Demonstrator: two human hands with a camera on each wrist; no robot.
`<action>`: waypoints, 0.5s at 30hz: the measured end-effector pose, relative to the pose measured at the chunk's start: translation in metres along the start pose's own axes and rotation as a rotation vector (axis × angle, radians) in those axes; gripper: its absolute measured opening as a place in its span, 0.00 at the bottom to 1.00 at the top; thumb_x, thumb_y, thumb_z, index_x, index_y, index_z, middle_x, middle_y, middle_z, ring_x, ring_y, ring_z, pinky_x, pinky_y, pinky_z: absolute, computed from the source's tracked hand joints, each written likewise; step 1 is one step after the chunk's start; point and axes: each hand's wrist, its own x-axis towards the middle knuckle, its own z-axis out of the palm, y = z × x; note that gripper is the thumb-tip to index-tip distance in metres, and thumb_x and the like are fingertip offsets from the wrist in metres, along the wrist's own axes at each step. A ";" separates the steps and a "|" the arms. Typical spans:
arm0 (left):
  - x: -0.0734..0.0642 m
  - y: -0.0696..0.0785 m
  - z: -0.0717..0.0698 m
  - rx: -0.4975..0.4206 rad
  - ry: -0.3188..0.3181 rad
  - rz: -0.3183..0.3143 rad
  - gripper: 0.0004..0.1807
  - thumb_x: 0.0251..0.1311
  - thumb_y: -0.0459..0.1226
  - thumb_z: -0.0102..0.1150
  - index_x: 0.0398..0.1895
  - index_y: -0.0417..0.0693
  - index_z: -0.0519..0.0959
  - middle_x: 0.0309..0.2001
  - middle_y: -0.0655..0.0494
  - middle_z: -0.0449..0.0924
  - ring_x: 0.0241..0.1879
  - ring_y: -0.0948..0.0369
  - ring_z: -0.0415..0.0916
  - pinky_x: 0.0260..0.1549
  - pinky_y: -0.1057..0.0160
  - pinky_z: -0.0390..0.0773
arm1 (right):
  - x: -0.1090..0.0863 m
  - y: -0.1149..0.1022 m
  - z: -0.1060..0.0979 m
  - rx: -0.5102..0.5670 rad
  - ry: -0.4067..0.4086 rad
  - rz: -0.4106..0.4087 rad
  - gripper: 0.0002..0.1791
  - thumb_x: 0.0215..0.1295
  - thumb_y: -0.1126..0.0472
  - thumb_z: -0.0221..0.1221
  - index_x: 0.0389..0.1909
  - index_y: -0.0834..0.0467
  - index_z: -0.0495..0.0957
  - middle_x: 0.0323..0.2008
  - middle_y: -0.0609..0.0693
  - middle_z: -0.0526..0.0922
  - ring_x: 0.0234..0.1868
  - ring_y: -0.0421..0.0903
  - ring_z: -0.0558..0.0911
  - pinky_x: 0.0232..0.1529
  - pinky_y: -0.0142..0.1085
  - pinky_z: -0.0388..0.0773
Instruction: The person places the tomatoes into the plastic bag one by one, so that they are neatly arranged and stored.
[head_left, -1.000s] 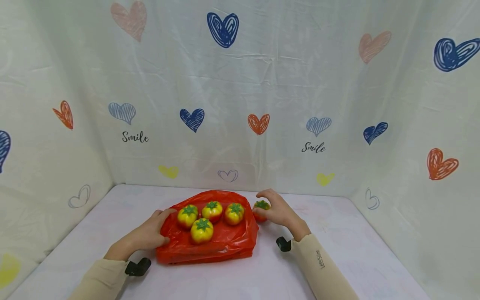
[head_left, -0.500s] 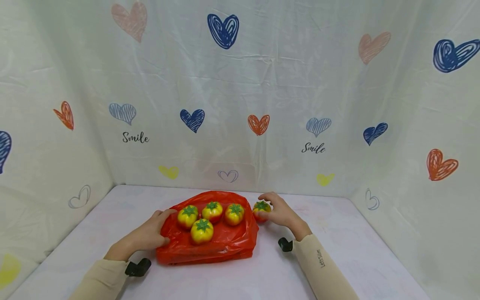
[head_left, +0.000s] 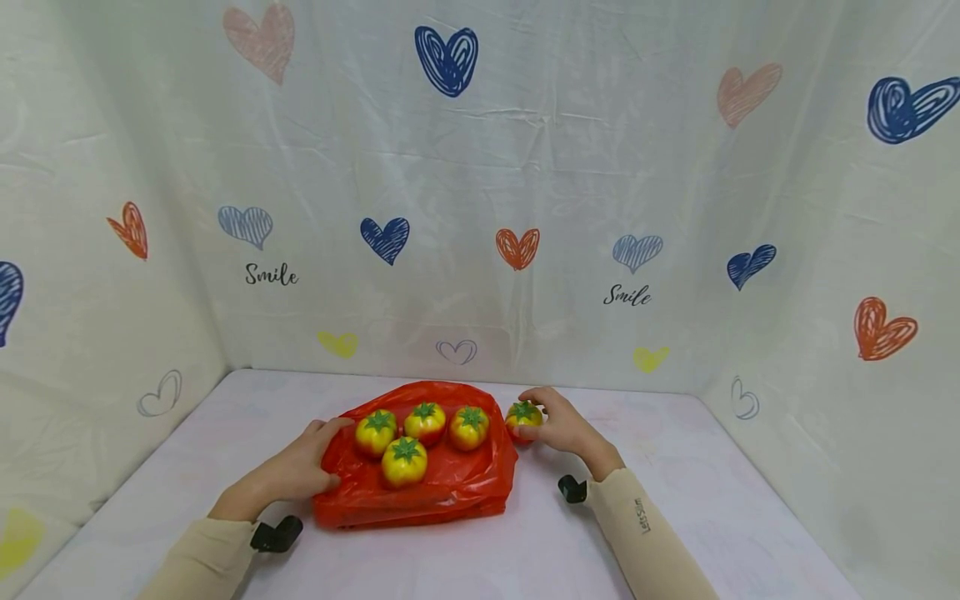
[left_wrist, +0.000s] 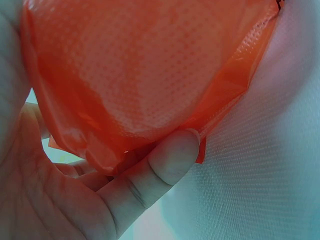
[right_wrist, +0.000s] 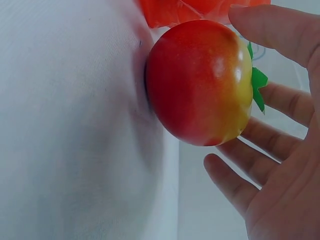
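Observation:
In the head view, a red plastic bag (head_left: 450, 500) lies spread on the table, with several yellow-and-red tomatoes (head_left: 405, 462) with green leaf tops on it. My left hand (head_left: 296, 467) holds the bag's left side; the left wrist view has the thumb (left_wrist: 172, 155) against the red plastic (left_wrist: 135, 75) and other fingers partly hidden behind it. Just right of the bag, one more tomato (right_wrist: 200, 82) rests on the table. My right hand (head_left: 562, 425) is spread loosely around it, thumb on the near side, fingers behind; the right wrist view shows no firm grip.
The white table (head_left: 525, 558) stretches in front of the bag and to both sides. A white curtain (head_left: 480, 167) printed with hearts and "Smile" hangs behind and at the sides. Dark wrist mounts (head_left: 276, 535) sit on both sleeves.
My right hand has shifted slightly right and toward me, leaving more of the right-hand tomato in sight. The left hand, the bag and the tomatoes on it have stayed put.

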 end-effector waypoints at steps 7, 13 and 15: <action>0.000 -0.001 0.000 0.009 -0.001 0.005 0.44 0.40 0.28 0.66 0.66 0.44 0.61 0.53 0.41 0.64 0.49 0.47 0.68 0.43 0.43 0.77 | 0.001 0.002 0.002 -0.004 -0.008 0.048 0.31 0.51 0.50 0.69 0.56 0.53 0.74 0.55 0.47 0.73 0.54 0.51 0.72 0.54 0.51 0.73; 0.001 -0.001 -0.001 0.005 -0.003 0.007 0.44 0.39 0.28 0.66 0.66 0.44 0.61 0.53 0.41 0.64 0.49 0.47 0.68 0.43 0.43 0.77 | 0.000 0.002 0.003 0.007 -0.014 0.068 0.29 0.50 0.50 0.69 0.55 0.50 0.74 0.56 0.48 0.72 0.54 0.52 0.72 0.54 0.51 0.74; 0.000 -0.001 -0.001 0.003 -0.004 0.006 0.44 0.39 0.28 0.66 0.66 0.44 0.61 0.53 0.41 0.64 0.48 0.47 0.69 0.42 0.43 0.77 | -0.001 0.001 0.003 0.008 -0.016 0.073 0.30 0.50 0.50 0.69 0.55 0.50 0.74 0.56 0.48 0.72 0.54 0.52 0.72 0.53 0.50 0.74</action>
